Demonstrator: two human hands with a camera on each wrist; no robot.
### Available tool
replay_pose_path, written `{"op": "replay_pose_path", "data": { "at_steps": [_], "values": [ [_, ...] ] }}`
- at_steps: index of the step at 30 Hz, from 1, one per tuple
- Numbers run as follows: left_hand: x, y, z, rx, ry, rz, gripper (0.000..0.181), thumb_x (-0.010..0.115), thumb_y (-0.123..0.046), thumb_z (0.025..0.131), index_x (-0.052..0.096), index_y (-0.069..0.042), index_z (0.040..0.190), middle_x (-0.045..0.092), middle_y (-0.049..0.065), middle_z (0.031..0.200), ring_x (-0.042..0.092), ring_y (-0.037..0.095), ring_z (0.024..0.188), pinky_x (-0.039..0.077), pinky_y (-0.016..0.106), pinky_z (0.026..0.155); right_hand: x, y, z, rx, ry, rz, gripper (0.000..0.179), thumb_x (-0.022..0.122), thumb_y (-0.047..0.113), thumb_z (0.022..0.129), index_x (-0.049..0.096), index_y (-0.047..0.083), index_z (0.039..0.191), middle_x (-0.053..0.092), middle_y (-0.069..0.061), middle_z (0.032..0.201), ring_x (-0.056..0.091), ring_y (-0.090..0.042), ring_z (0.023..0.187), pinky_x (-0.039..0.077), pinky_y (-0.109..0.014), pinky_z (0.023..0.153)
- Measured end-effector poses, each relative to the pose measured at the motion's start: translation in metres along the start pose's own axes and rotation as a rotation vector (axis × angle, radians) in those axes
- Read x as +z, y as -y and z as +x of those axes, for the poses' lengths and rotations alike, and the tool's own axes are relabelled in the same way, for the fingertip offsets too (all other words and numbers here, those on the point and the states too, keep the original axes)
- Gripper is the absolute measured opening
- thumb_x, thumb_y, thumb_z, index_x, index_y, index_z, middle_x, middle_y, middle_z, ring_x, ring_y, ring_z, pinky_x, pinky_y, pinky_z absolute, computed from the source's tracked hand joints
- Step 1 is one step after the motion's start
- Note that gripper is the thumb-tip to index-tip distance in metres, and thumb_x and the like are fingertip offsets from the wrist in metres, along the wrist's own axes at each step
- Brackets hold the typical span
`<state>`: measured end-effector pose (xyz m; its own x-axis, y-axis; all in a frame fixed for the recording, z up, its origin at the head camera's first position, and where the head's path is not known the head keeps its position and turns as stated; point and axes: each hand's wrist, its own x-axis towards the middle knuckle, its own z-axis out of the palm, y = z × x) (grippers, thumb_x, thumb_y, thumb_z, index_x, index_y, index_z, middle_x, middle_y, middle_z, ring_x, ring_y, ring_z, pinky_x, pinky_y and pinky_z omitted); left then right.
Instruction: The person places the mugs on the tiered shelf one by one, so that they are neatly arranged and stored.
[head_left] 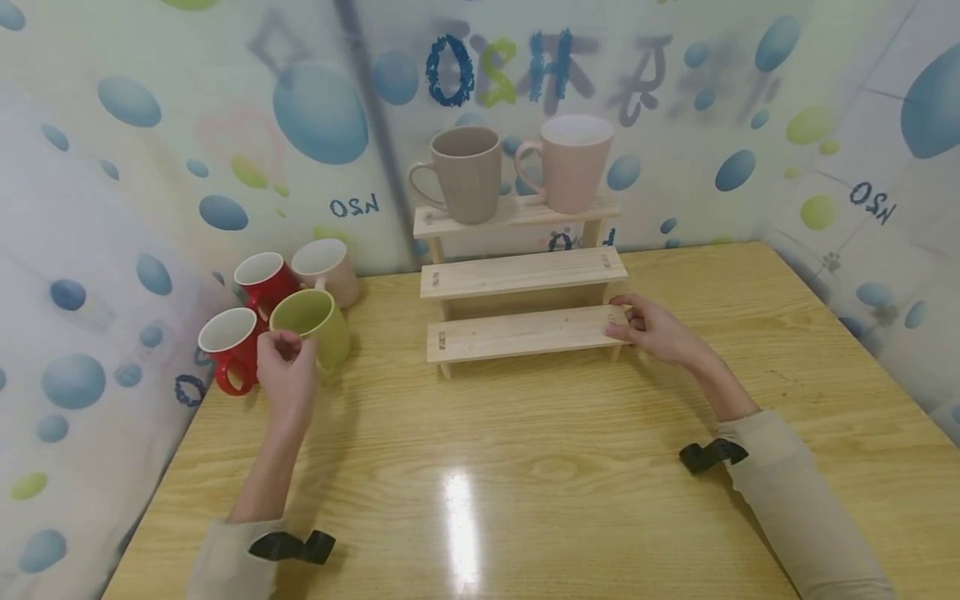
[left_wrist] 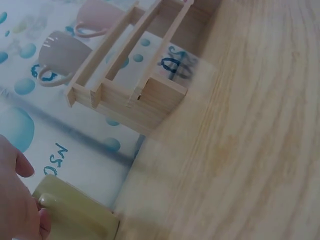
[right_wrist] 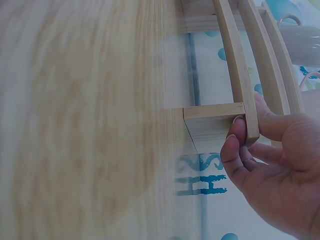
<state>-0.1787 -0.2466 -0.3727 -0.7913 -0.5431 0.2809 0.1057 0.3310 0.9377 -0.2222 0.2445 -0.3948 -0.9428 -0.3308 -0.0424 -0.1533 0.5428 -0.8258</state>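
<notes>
My right hand (head_left: pixel 656 331) grips the right end of the lowest board of a three-tier wooden rack (head_left: pixel 517 335), thumb on one face and curled fingers round the edge (right_wrist: pixel 247 112). A grey mug (head_left: pixel 468 179) and a pink mug (head_left: pixel 573 171) stand upright on its top board. At the left, my left hand (head_left: pixel 288 375) is bent loosely at the rim of a green mug (head_left: pixel 326 333). The left wrist view shows one fingertip overlapping the green mug (left_wrist: pixel 80 212) and another finger apart, above the rim. The hand hides part of the mug.
Two red mugs (head_left: pixel 231 337) and a pale pink mug (head_left: pixel 330 271) stand beside the green one, near the left curtain. Behind the wooden table (head_left: pixel 570 483) hangs a patterned curtain (head_left: pixel 322 117). The rack's lower two boards carry no mugs.
</notes>
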Motion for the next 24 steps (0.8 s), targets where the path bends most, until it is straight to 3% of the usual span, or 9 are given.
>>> {"op": "replay_pose_path", "data": {
  "at_steps": [5, 14, 20, 24],
  "values": [
    [-0.004, 0.009, -0.001, -0.073, 0.035, 0.044, 0.013, 0.057, -0.010, 0.091, 0.045, -0.010, 0.096, 0.045, 0.000, 0.093, 0.044, 0.008, 0.083, 0.036, 0.022, 0.074, 0.000, 0.000, 0.000, -0.006, -0.006, -0.024, 0.058, 0.060, 0.017, 0.102, 0.035, -0.011, 0.146, 0.054, -0.016, 0.098, 0.054, -0.022, 0.081, 0.055, -0.035, 0.073],
    [-0.002, 0.018, 0.000, -0.256, 0.085, 0.030, 0.016, 0.058, -0.014, 0.092, 0.044, -0.011, 0.101, 0.045, 0.002, 0.101, 0.043, 0.010, 0.086, 0.039, 0.018, 0.070, 0.000, -0.002, 0.001, -0.002, 0.000, -0.026, 0.060, 0.060, 0.018, 0.102, 0.033, -0.011, 0.147, 0.053, -0.014, 0.097, 0.054, -0.021, 0.080, 0.055, -0.038, 0.075],
    [-0.001, 0.019, 0.004, -0.313, 0.092, 0.017, 0.015, 0.057, -0.016, 0.091, 0.050, -0.004, 0.099, 0.045, 0.004, 0.096, 0.042, 0.013, 0.083, 0.038, 0.022, 0.068, 0.001, -0.001, 0.000, 0.001, -0.005, -0.032, 0.060, 0.060, 0.019, 0.102, 0.034, -0.010, 0.147, 0.054, -0.015, 0.098, 0.055, -0.023, 0.082, 0.055, -0.038, 0.074],
    [-0.001, 0.021, 0.006, -0.299, 0.078, -0.030, 0.014, 0.060, -0.014, 0.089, 0.060, -0.002, 0.080, 0.048, -0.004, 0.074, 0.042, 0.012, 0.074, 0.036, 0.024, 0.064, 0.000, 0.000, 0.001, -0.001, -0.001, -0.029, 0.060, 0.060, 0.019, 0.102, 0.033, -0.010, 0.147, 0.054, -0.015, 0.098, 0.055, -0.023, 0.083, 0.055, -0.038, 0.075]
  ]
}}
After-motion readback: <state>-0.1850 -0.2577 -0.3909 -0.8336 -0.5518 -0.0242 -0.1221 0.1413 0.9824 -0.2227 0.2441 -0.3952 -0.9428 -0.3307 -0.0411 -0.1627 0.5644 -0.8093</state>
